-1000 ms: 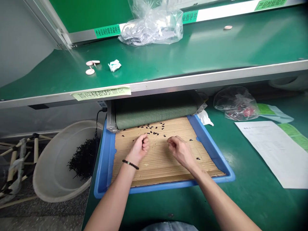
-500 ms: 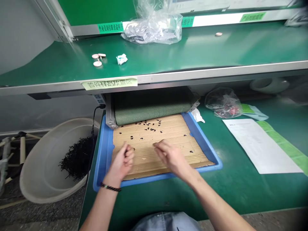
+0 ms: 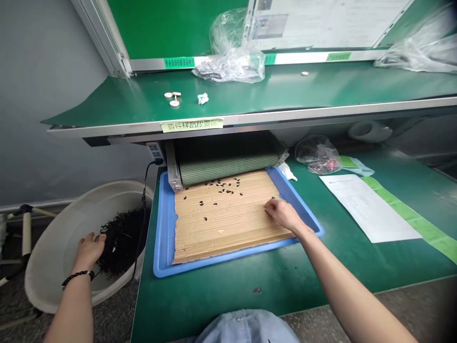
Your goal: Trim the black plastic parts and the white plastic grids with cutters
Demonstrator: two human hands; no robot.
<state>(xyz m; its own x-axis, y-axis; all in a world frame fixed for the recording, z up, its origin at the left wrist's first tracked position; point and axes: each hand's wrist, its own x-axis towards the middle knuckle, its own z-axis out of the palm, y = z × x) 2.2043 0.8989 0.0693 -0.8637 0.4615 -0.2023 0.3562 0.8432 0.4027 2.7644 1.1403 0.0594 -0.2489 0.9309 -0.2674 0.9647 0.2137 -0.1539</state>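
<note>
My left hand [image 3: 91, 250] is out over the pale round tub [image 3: 46, 252], fingers spread, beside a heap of thin black pieces [image 3: 123, 238]. Nothing shows in its grasp. On the right part of the cardboard sheet [image 3: 232, 233], my right hand [image 3: 283, 214] has its fingers pinched together, with a small dark piece at the fingertips. The cardboard lines a blue tray [image 3: 164, 228]. Several small black curved parts [image 3: 224, 191] are scattered over it, mostly at the back, below the end of a green ribbed conveyor belt [image 3: 230, 169].
A green shelf [image 3: 250, 97] overhangs the back of the bench. A black power cord [image 3: 145, 186] hangs between tub and tray. Right of the tray lie a paper sheet [image 3: 367, 205], a green strip [image 3: 396, 205] and a clear plastic bag [image 3: 317, 155].
My left hand has swung left from above the tray to the tub, and its fingers have opened. My right hand has moved right across the cardboard. The camera view has shifted.
</note>
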